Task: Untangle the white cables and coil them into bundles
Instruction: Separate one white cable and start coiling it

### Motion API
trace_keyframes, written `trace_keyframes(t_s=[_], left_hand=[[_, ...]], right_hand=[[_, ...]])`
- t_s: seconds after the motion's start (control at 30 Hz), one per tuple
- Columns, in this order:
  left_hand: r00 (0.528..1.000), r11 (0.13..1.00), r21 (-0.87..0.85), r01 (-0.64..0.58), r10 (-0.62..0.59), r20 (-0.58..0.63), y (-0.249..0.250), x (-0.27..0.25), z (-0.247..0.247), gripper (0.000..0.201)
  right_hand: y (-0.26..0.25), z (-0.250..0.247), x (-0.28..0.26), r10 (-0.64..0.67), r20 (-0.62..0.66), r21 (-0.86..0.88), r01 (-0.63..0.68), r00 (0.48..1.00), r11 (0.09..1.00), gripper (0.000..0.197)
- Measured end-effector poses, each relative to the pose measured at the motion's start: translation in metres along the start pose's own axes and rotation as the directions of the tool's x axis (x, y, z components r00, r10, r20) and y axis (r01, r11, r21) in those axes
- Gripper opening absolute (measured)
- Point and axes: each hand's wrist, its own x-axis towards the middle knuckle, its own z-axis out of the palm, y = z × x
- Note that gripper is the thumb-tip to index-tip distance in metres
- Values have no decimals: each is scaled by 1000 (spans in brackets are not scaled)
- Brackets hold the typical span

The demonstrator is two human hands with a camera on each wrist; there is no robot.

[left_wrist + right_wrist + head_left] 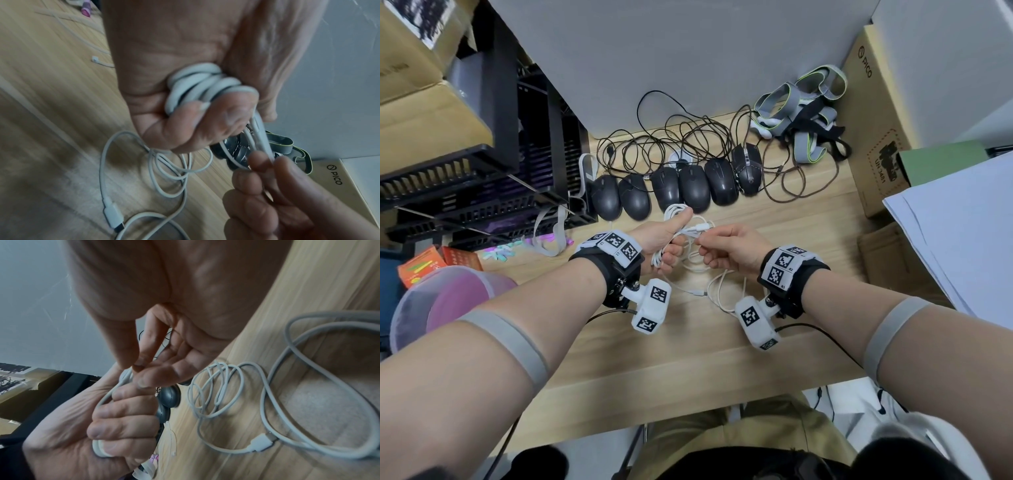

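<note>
My left hand (669, 236) grips a coiled bundle of white cable (201, 82) in its fist, thumb up; the loops show at the heel of the fist and above the thumb (675, 209). My right hand (726, 245) pinches the free end of that cable (262, 142) between thumb and fingers, just right of the left fist. The plug end (703, 226) sticks out between the two hands. More white cable (218, 389) lies looped and tangled on the wooden table (688, 359) under and in front of the hands, with a connector (112, 212) at one loose end.
A row of several black mice (678, 188) with tangled dark cords lies just beyond the hands. Grey straps (801, 116) and a cardboard box (873, 113) are at the back right, black trays (476, 185) at the left, a plastic tub (445, 301) near left, papers (962, 233) at right.
</note>
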Motion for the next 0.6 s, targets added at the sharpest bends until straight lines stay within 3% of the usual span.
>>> trace_keyframes(t_s=[0.23,0.6], left_hand=[[1000,1000,22,11,-10,-12,-1,0,2,61],[990,994,103,-27,41,-136,-1,1,5,60]], right_hand=[[0,4,-3,0,-6,-46,0,1000,999,6],[-2,9,-3,-12,-101,-77,4,995,997,6]])
